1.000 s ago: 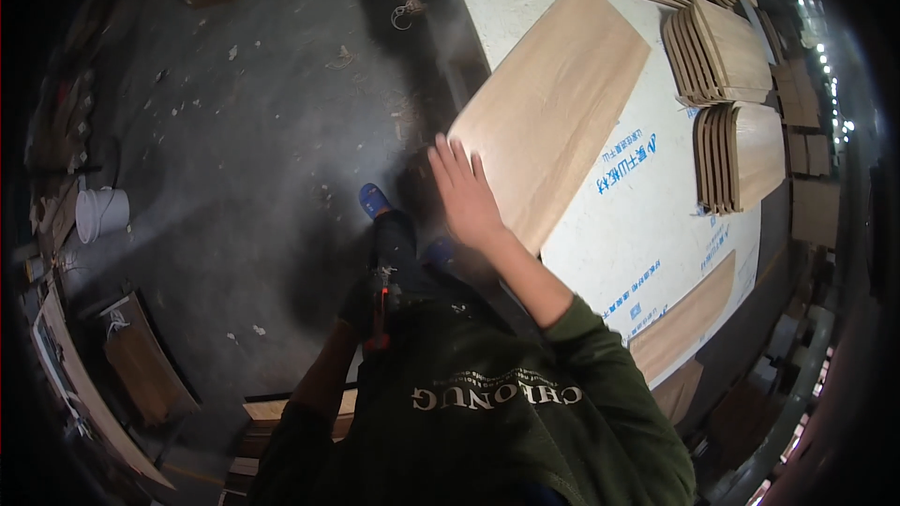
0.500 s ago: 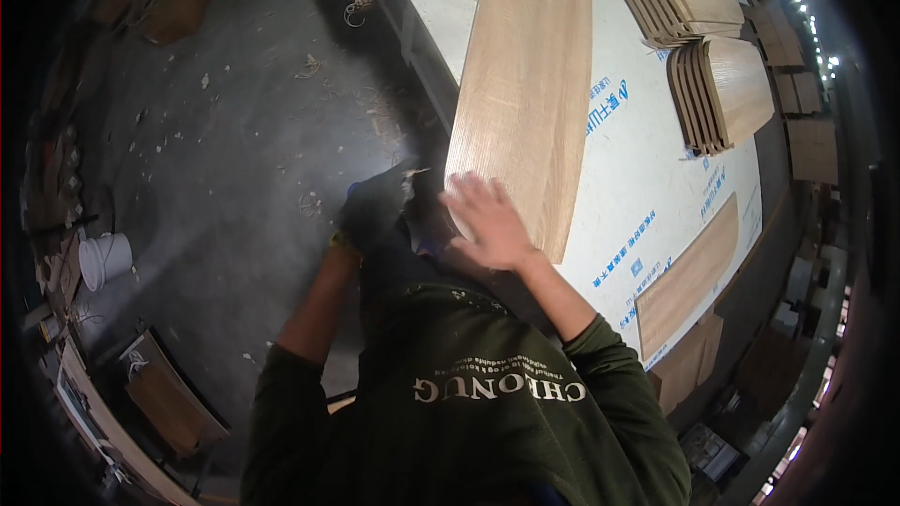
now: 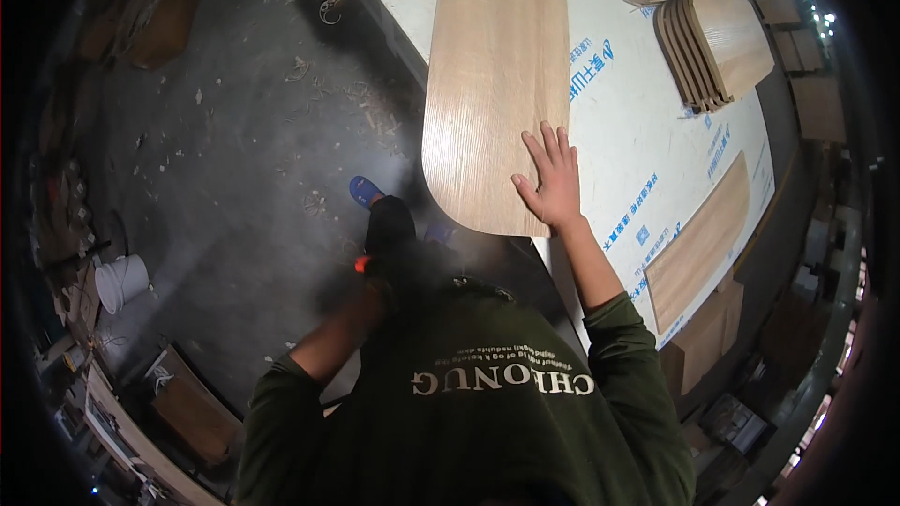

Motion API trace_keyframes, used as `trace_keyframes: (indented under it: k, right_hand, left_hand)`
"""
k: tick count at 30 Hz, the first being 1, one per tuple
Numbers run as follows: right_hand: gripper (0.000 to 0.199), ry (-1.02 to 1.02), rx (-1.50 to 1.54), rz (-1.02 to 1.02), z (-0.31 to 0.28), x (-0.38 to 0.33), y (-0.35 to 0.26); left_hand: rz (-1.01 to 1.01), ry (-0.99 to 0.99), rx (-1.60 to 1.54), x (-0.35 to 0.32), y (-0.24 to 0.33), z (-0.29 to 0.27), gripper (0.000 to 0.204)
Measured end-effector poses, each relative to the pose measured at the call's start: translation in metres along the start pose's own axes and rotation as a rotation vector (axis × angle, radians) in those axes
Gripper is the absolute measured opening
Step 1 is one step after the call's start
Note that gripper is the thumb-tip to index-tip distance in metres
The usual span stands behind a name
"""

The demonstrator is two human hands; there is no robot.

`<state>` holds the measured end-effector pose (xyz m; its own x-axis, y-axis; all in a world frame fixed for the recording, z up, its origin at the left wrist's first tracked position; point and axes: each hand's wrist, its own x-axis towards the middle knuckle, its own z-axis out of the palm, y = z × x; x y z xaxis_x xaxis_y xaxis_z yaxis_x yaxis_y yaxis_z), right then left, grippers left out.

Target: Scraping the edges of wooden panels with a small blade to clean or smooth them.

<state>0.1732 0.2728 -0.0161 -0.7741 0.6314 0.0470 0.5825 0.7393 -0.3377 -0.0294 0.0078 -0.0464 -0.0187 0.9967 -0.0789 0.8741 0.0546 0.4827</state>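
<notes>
A long wood-grain board [image 3: 497,84] with a rounded near-left corner lies flat on the white work table, its left side close to or past the table's edge. My right hand [image 3: 555,183] rests on the near right edge of this board, palm down, fingers spread. Off the table to the left, in front of my body, my left hand [image 3: 412,267] is in a dark glove and smeared by motion. Its fingers do not show clearly, nor whether they hold anything. A small orange-red spot shows beside that wrist.
Stacked curved-edge boards [image 3: 717,42] stand at the table's far right. A narrower board [image 3: 698,244] lies along its right edge. Blue print marks the white tabletop [image 3: 619,131]. Shavings litter the grey floor [image 3: 234,150], where a white bucket [image 3: 122,283] stands at left.
My right hand has gone from the board's left side to its near right edge. My left hand has drawn back toward my body. The board's rounded near corner is now uncovered.
</notes>
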Motion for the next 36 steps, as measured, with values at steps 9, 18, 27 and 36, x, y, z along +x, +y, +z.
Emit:
trace_keyframes:
  k: [9,18,27,36]
  right_hand:
    - [0.072,-0.309,-0.003,-0.244,0.028,-0.016,-0.097]
    - [0.067,0.032,-0.078,-0.134,-0.012,0.016,-0.033]
    - [0.064,0.042,-0.082,0.026,0.009,0.015,-0.005]
    - [0.031,-0.041,0.506,0.519,-0.05,-0.001,0.059]
  left_hand:
    - [-0.149,0.431,-0.154,0.026,-0.034,-0.024,0.039]
    - [-0.092,0.468,-0.33,0.152,-0.08,-0.049,0.045]
    - [-0.222,0.193,-0.067,0.026,-0.003,0.0,0.034]
    - [-0.526,0.405,-1.307,-0.032,-0.012,-0.002,0.022]
